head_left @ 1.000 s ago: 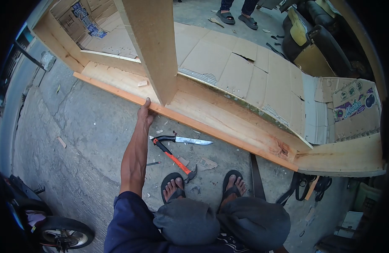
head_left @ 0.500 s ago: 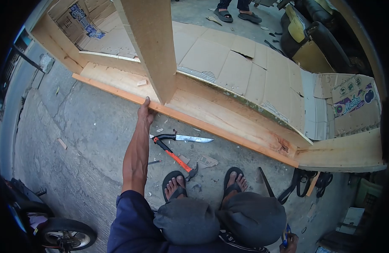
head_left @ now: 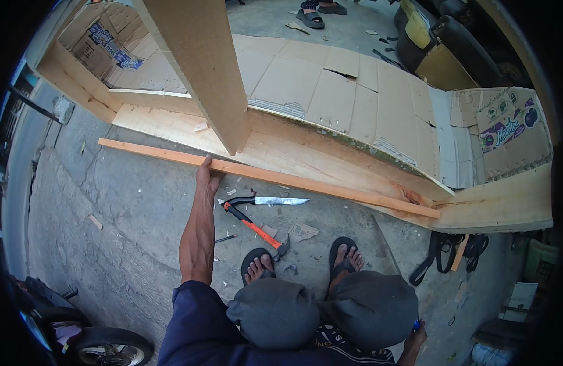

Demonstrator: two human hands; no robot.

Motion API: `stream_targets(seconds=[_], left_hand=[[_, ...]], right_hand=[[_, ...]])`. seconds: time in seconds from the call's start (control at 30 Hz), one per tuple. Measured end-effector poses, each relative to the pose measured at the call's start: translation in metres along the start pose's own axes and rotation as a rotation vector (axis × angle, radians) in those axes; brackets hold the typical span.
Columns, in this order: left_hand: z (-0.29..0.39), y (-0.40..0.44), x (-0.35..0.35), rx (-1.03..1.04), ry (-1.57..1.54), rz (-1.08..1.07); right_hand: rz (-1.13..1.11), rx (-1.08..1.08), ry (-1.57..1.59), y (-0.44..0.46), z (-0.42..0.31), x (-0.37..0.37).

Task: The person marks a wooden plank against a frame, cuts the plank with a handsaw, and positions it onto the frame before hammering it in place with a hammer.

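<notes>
My left hand (head_left: 208, 174) is closed around a long orange-brown wooden strip (head_left: 275, 177), its thumb on top. The strip's left part stands apart from the wooden frame (head_left: 165, 131), while its right end overlaps the frame's front edge. At the lower right, my right hand (head_left: 420, 334) shows partly beside my knee, closed on a small blue object (head_left: 416, 324) that is mostly hidden. On the floor between the strip and my feet lie a machete-like knife (head_left: 275, 200) and an orange-and-black hammer (head_left: 257, 230).
Cardboard (head_left: 330, 91) lines the frame, and an upright board (head_left: 199, 67) crosses it. Black straps (head_left: 443, 256) lie at the right. A motorcycle wheel (head_left: 110, 348) is at the lower left. Another person's feet (head_left: 310, 18) and black seats (head_left: 467, 49) are beyond the frame.
My left hand has drawn the strip's left part off the frame edge towards me. My right hand came into view at the lower right with the blue object. The other person's feet have shifted.
</notes>
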State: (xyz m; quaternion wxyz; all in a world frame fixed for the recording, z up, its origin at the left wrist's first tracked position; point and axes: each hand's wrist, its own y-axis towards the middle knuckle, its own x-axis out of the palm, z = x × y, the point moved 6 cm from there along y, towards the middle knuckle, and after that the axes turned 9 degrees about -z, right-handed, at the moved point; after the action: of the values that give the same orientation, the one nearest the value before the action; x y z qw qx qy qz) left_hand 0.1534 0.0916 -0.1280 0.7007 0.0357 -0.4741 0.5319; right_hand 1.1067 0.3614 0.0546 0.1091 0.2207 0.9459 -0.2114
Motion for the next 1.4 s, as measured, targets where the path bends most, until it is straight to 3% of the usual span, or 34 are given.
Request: stream_targets(seconds=[0.07, 0.1, 0.17, 0.2, 0.27, 0.3, 0.37, 0.4, 0.43, 0.5, 0.57, 0.63, 0.7, 0.8, 0.87, 0.93, 1.0, 1.13, 1.33, 1.4], left_hand=[[-0.004, -0.010, -0.010, -0.020, 0.054, 0.023], [-0.002, -0.018, -0.008, -0.025, 0.109, 0.051], [0.011, -0.020, 0.000, -0.009, 0.158, 0.068], [0.010, -0.022, -0.004, -0.016, 0.168, 0.064], [0.011, -0.033, -0.001, -0.020, 0.209, 0.080], [0.011, -0.037, -0.008, -0.030, 0.212, 0.087], [0.019, -0.037, -0.019, -0.078, 0.435, 0.121], [0.028, -0.055, -0.013, -0.070, 0.662, 0.282], [0.029, -0.066, -0.007, -0.075, 0.660, 0.282], [0.039, -0.088, -0.005, 0.074, 0.699, 0.302], [0.037, -0.109, -0.003, 0.169, 0.751, 0.348], [0.029, -0.153, 0.018, 0.368, 0.547, 0.331], [0.006, -0.190, 0.035, 0.353, 0.446, 0.314], [-0.032, -0.230, 0.074, 0.149, 0.308, 0.191], [-0.045, -0.239, 0.087, 0.091, 0.247, 0.164], [-0.046, -0.229, 0.099, 0.057, 0.149, 0.147], [-0.037, -0.201, 0.100, 0.075, 0.174, 0.169], [-0.033, -0.147, 0.102, 0.074, 0.276, 0.158], [-0.042, -0.108, 0.092, 0.115, 0.287, 0.144], [-0.046, -0.112, 0.088, 0.120, 0.270, 0.153]], right_hand=[[-0.336, 0.238, -0.015, 0.027, 0.023, 0.011], [-0.338, 0.241, -0.020, 0.034, 0.022, 0.005], [-0.581, 0.440, 0.106, 0.040, 0.027, 0.026], [-0.445, 0.312, 0.200, -0.003, -0.015, 0.041], [-0.479, 0.053, 0.343, 0.003, -0.061, 0.022], [-0.617, -0.034, 0.361, -0.009, -0.098, 0.019], [-0.654, -0.237, 0.130, -0.024, -0.164, 0.000], [-0.613, -0.357, 0.084, -0.046, -0.198, 0.001], [-0.671, -0.483, -0.037, -0.056, -0.228, -0.004], [-0.783, -0.505, 0.128, -0.063, -0.265, 0.001], [-0.412, -0.441, 0.313, -0.114, -0.285, 0.062], [-1.403, -0.341, -0.050, -0.169, -0.308, 0.165], [-1.453, -0.368, -0.013, -0.180, -0.289, 0.238], [-1.449, -0.979, -0.634, -0.248, -0.271, 0.325], [-1.762, -1.573, -0.874, -0.314, -0.252, 0.375], [-1.684, -2.033, -0.598, -0.340, -0.207, 0.397], [-1.663, -2.276, -0.846, -0.351, -0.173, 0.415], [-1.559, -2.483, -0.824, -0.349, -0.120, 0.447], [-1.545, -2.363, -0.903, -0.338, -0.087, 0.465], [-1.483, -2.373, -0.705, -0.339, -0.088, 0.462]])
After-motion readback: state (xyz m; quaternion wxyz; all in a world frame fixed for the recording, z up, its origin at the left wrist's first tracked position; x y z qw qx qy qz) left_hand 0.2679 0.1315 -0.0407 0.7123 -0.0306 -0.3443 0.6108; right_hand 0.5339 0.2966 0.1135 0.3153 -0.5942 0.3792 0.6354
